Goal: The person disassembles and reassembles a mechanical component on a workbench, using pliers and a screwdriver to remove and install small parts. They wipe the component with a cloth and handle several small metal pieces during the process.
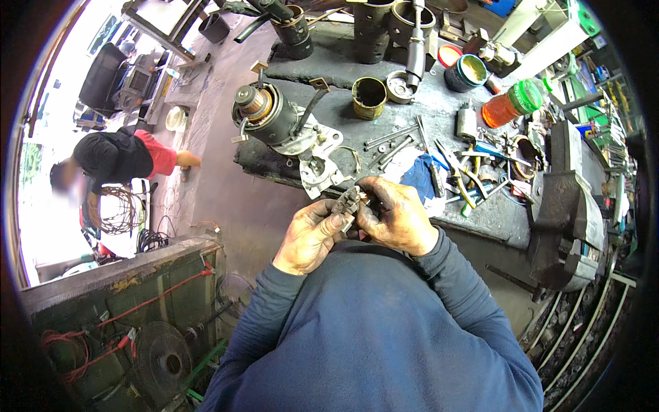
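Note:
Close in front of my body, just off the bench's near edge, my left hand (310, 237) and my right hand (405, 218) meet on a small grey metal part (348, 202). The left thumb and fingers pinch it from the left. From the other side the right thumb and fingers close on it, partly hiding it, so its exact kind does not show. Both hands are smudged with dark grease. Just beyond them, a partly opened electric motor (274, 123) with copper windings lies on the bench, its pale cast housing (320, 172) toward me.
On the dark workbench (309, 75) stand a yellowish tin (369, 97), a green-lidded jar (506, 106) of orange stuff and a blue tub (467, 72). Pliers (454, 168), bolts (395, 143) and a blue rag (420, 177) lie to the right. A bench vise (570, 220) juts out at right. Another person (117, 154) bends at far left.

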`<state>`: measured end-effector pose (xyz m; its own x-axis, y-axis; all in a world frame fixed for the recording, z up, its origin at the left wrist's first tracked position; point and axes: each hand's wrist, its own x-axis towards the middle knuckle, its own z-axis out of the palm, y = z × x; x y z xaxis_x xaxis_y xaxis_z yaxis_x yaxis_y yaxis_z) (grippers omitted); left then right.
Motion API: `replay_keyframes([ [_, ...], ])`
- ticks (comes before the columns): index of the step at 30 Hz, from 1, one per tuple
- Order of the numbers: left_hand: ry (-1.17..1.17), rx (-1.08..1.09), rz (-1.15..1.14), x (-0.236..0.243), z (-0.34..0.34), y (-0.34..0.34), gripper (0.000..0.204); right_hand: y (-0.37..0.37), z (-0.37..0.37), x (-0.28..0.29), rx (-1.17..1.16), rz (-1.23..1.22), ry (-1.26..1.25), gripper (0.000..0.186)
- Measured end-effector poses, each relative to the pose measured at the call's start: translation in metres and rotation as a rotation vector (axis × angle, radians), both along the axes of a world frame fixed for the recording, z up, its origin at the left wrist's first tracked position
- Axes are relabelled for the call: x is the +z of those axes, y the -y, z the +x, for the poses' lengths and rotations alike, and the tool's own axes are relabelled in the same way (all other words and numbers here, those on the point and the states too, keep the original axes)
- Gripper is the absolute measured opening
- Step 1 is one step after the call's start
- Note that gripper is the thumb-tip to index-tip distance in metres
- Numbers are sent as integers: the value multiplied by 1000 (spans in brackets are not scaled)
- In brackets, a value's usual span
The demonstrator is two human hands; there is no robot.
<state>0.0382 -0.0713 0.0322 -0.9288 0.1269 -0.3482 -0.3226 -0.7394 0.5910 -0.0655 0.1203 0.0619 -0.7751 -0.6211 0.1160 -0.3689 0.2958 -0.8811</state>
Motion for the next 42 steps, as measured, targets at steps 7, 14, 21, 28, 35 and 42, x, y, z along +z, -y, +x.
replay_keyframes([
  [7, -33, -59, 56, 9, -15, -2, 54, -21, -24, -4, 141, -203, 342, 42],
  [14, -25, -82, 168, 9, -21, 1, 44, -12, -24, -13, 73, -215, 388, 34],
  [21, -36, -90, 167, 11, -18, 12, 36, 2, -25, 2, 71, -174, 423, 31],
  [28, -48, -60, 205, -4, -12, 22, 37, 12, -21, -6, 50, -145, 368, 33],
  [35, 21, -57, 290, -5, -15, 26, 43, 17, -23, 1, 27, -96, 502, 34],
  [42, 81, -57, 413, -9, -17, 24, 49, 19, -28, -22, -15, -209, 693, 34],
])
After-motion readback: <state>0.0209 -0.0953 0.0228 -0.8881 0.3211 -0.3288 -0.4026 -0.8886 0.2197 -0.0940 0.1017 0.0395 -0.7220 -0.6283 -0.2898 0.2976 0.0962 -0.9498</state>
